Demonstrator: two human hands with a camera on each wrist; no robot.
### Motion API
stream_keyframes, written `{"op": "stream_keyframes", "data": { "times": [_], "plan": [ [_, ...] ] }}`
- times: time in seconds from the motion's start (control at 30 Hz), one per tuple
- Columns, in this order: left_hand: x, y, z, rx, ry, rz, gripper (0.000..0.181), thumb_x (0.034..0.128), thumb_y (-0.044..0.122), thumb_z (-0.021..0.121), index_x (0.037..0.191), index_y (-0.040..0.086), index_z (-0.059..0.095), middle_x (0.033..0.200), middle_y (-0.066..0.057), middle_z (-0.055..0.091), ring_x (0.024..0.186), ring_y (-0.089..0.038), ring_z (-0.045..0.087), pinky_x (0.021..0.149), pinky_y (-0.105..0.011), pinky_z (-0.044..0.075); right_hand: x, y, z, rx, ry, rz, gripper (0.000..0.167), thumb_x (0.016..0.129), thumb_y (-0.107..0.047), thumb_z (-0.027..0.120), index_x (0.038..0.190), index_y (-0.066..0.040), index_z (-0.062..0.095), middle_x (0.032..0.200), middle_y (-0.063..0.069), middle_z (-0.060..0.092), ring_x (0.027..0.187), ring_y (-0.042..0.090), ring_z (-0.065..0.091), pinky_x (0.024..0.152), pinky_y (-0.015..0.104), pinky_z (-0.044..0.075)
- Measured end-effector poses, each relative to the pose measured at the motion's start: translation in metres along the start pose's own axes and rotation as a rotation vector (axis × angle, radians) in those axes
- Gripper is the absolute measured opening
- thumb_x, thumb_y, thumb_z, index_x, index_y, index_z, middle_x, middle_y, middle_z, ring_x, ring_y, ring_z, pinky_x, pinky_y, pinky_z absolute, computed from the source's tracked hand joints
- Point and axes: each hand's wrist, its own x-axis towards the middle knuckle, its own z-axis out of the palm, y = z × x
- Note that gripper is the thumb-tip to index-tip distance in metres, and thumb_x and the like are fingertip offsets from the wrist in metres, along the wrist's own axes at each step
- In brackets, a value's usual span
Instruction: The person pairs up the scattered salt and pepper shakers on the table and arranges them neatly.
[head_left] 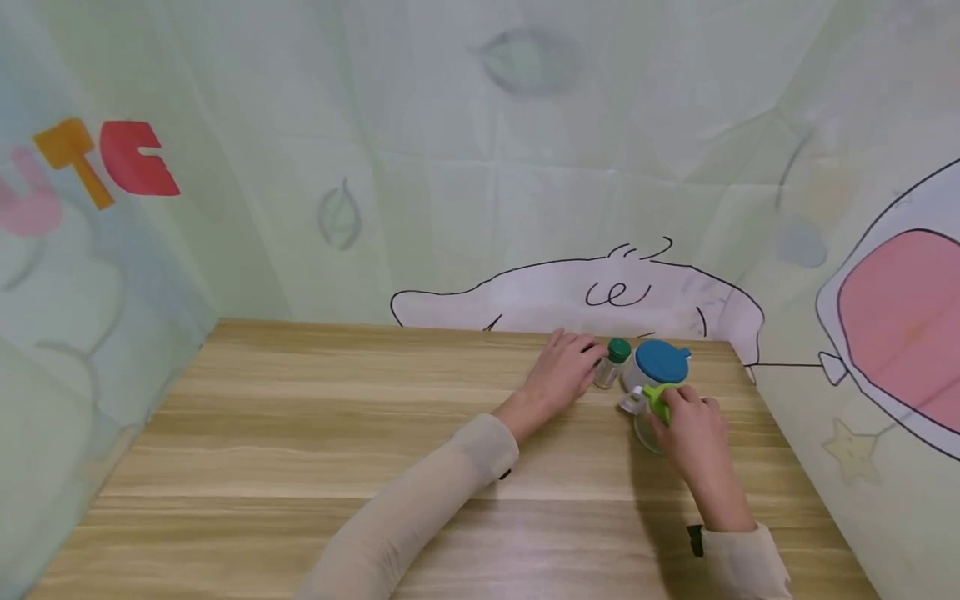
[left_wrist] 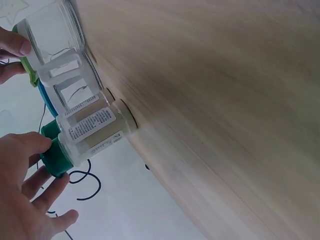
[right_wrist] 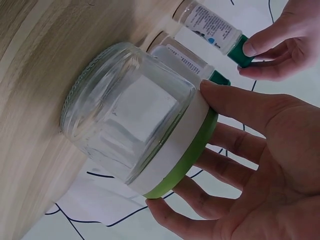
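Note:
My left hand [head_left: 564, 371] holds a clear spice bottle [left_wrist: 102, 130] by its green cap [left_wrist: 56, 159], thumb and fingers around it. A second green-capped spice bottle [right_wrist: 180, 60] stands beside it. With thumb and fingers spread around the rim, my right hand [head_left: 693, 425] grips the green-and-white lid [right_wrist: 192, 160] of a clear glass jar [right_wrist: 125, 110]. The jar stands upright, its base at the wooden surface. Behind it in the head view is a clear container with a blue lid [head_left: 662, 362]; its handle [left_wrist: 60, 67] shows in the left wrist view.
The wooden table [head_left: 300, 433] carries these containers near its back right corner. A printed cloth [head_left: 435, 167] with cartoon drawings hangs along the back and both sides, close behind the containers.

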Motion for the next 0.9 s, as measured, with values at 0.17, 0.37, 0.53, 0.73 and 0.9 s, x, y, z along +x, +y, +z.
{"op": "stream_keyframes", "data": {
  "times": [0.17, 0.37, 0.53, 0.73, 0.9],
  "plan": [
    [-0.006, -0.005, -0.004, -0.033, 0.015, 0.006, 0.035, 0.1054, 0.021, 0.066, 0.14, 0.019, 0.068, 0.143, -0.002, 0.064, 0.135, -0.023, 0.057, 0.127, -0.049, 0.033, -0.001, -0.001, 0.001, 0.002, 0.01, -0.008, 0.034, 0.094, -0.014, 0.08, 0.118, 0.007, 0.068, 0.125, 0.034, 0.064, 0.1, 0.054, 0.059, 0.079, 0.064, 0.053],
    [-0.013, -0.013, -0.012, -0.059, 0.063, 0.027, 0.031, 0.1041, 0.02, 0.068, 0.134, 0.017, 0.071, 0.138, -0.003, 0.066, 0.127, -0.022, 0.061, 0.125, -0.046, 0.037, -0.001, -0.002, 0.001, 0.002, 0.014, -0.023, 0.034, 0.094, -0.015, 0.08, 0.117, 0.007, 0.067, 0.124, 0.034, 0.064, 0.1, 0.055, 0.059, 0.077, 0.065, 0.053],
    [-0.018, -0.021, -0.018, -0.065, 0.108, 0.056, 0.029, 0.1009, 0.016, 0.069, 0.129, 0.014, 0.074, 0.13, -0.003, 0.068, 0.114, -0.02, 0.062, 0.112, -0.033, 0.045, 0.0, -0.002, 0.0, -0.003, 0.002, -0.023, 0.035, 0.095, -0.015, 0.079, 0.119, 0.007, 0.067, 0.125, 0.035, 0.063, 0.101, 0.056, 0.058, 0.078, 0.066, 0.053],
    [-0.024, -0.029, -0.024, -0.019, 0.121, 0.055, 0.029, 0.1009, 0.017, 0.07, 0.129, 0.015, 0.074, 0.127, -0.002, 0.069, 0.112, -0.019, 0.063, 0.109, -0.032, 0.047, -0.002, -0.001, 0.002, 0.0, 0.015, -0.032, 0.035, 0.093, -0.014, 0.081, 0.117, 0.008, 0.067, 0.123, 0.035, 0.064, 0.098, 0.055, 0.059, 0.077, 0.064, 0.054],
    [-0.03, -0.037, -0.027, -0.029, 0.119, 0.046, 0.029, 0.1009, 0.016, 0.07, 0.13, 0.013, 0.073, 0.128, -0.003, 0.069, 0.113, -0.019, 0.062, 0.112, -0.033, 0.046, -0.002, 0.001, 0.0, -0.001, 0.019, -0.04, 0.036, 0.093, -0.014, 0.081, 0.117, 0.009, 0.067, 0.122, 0.035, 0.064, 0.095, 0.053, 0.06, 0.077, 0.063, 0.053]
  ]
}}
